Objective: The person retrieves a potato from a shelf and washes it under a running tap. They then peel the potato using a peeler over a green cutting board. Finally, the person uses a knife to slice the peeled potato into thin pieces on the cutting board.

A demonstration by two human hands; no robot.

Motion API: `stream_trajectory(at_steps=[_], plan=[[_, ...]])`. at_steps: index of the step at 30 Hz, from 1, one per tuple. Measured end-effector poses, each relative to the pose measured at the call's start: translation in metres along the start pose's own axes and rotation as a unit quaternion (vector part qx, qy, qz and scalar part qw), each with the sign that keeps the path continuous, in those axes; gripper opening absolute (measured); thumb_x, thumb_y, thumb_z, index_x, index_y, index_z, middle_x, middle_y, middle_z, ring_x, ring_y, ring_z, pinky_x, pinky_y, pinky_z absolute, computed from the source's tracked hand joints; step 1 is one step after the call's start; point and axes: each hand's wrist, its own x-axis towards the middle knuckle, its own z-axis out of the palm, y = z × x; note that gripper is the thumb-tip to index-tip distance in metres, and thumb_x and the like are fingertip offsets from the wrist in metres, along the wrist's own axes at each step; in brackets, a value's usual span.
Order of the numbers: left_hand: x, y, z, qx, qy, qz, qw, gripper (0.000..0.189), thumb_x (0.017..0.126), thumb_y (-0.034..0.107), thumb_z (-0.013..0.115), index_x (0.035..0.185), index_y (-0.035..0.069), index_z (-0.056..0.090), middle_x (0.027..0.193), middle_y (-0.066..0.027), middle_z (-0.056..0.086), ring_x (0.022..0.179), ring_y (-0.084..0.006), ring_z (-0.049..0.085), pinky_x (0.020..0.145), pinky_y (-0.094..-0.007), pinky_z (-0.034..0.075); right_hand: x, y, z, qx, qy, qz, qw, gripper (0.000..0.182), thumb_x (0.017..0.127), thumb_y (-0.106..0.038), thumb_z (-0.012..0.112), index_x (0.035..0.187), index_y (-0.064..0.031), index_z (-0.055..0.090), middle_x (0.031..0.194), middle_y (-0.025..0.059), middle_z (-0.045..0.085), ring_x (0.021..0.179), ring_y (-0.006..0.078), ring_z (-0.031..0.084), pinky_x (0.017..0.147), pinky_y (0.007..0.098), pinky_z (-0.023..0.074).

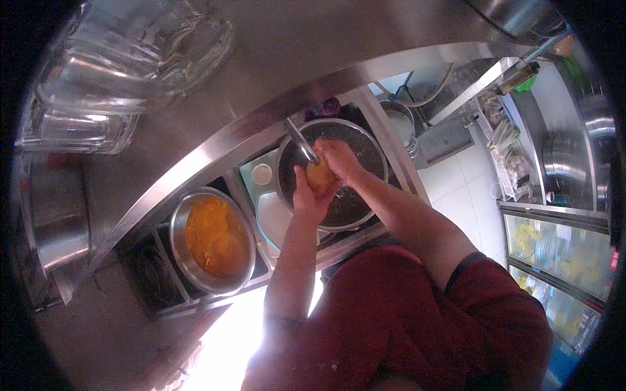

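Under the metal faucet spout (302, 141), both my hands are around a rounded orange-yellow item (320, 177), whose exact kind I cannot tell. My left hand (313, 198) cups it from the lower left, thumb raised along its side. My right hand (337, 159) lies against its upper right side. Beneath them is a large round metal bowl (384, 190) with dark-looking contents, perhaps water, set over a sink. To the left stands an oval-looking metal bowl (177, 266) holding an orange mass (215, 239).
A white cutting board or tray with a blue-green edge (274, 220) and a small white cup (262, 174) lie between the bowls. A steel shelf edge (195, 168) crosses above. Clear containers (127, 83) stand upper left. At right are a vegetable basket (503, 151) and a glass-fronted cabinet (557, 249).
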Motion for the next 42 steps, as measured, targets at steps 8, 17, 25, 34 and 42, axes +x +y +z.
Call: stream_trajectory(at_steps=[8, 17, 25, 34, 42], plan=[[0.007, -0.020, -0.021, 0.514, 0.128, 0.350, 0.772, 0.044, 0.101, 0.037, 0.044, 0.118, 0.000, 0.062, 0.106, -0.0105, 0.067, 0.096, -0.0210, 0.063, 0.086, -0.0349, 0.050, -0.008, 0.009, 0.008, 0.046, 0.048, 0.079, 0.995, 0.026, 0.091, -0.025, 0.063, 0.102, -0.0015, 0.059, 0.091, 0.0071, 0.063, 0.082, 0.0146, 0.060, 0.072, 0.0305, 0.0498], [0.016, -0.007, -0.021, 0.342, 0.192, 0.307, 0.867, 0.038, 0.100, 0.027, 0.049, 0.125, -0.001, 0.055, 0.117, -0.0131, 0.062, 0.106, -0.0233, 0.060, 0.091, -0.0359, 0.049, -0.020, 0.022, 0.025, -0.142, 0.060, -0.178, 0.972, 0.017, 0.090, -0.016, 0.062, 0.101, -0.0034, 0.063, 0.092, 0.0053, 0.063, 0.085, 0.0165, 0.062, 0.075, 0.0304, 0.0506], [-0.008, 0.007, 0.002, -0.074, 0.002, -0.032, 0.997, 0.051, 0.099, 0.050, 0.039, 0.129, 0.011, 0.051, 0.117, -0.0091, 0.061, 0.112, -0.0295, 0.057, 0.093, -0.0500, 0.048, -0.012, 0.012, 0.008, 0.100, 0.027, 0.033, 0.994, 0.028, 0.094, -0.028, 0.057, 0.100, -0.0020, 0.064, 0.093, 0.0082, 0.067, 0.083, 0.0181, 0.062, 0.076, 0.0345, 0.0506], [0.009, -0.002, -0.004, 0.062, 0.074, 0.045, 0.994, 0.055, 0.096, 0.055, 0.044, 0.125, 0.009, 0.052, 0.116, -0.0095, 0.060, 0.102, -0.0280, 0.063, 0.073, -0.0443, 0.057, -0.025, -0.033, 0.005, -0.200, 0.028, -0.006, 0.979, 0.043, 0.088, -0.034, 0.066, 0.113, 0.0000, 0.058, 0.091, 0.0125, 0.067, 0.085, 0.0212, 0.062, 0.078, 0.0368, 0.0502], [0.029, -0.003, -0.003, 0.255, 0.135, 0.105, 0.952, 0.050, 0.097, 0.049, 0.046, 0.119, 0.006, 0.058, 0.111, -0.0108, 0.062, 0.095, -0.0272, 0.064, 0.079, -0.0356, 0.053, -0.032, -0.004, 0.031, -0.229, 0.083, -0.170, 0.955, 0.048, 0.085, -0.043, 0.067, 0.099, 0.0026, 0.064, 0.083, 0.0131, 0.066, 0.077, 0.0256, 0.064, 0.072, 0.0399, 0.0511]])
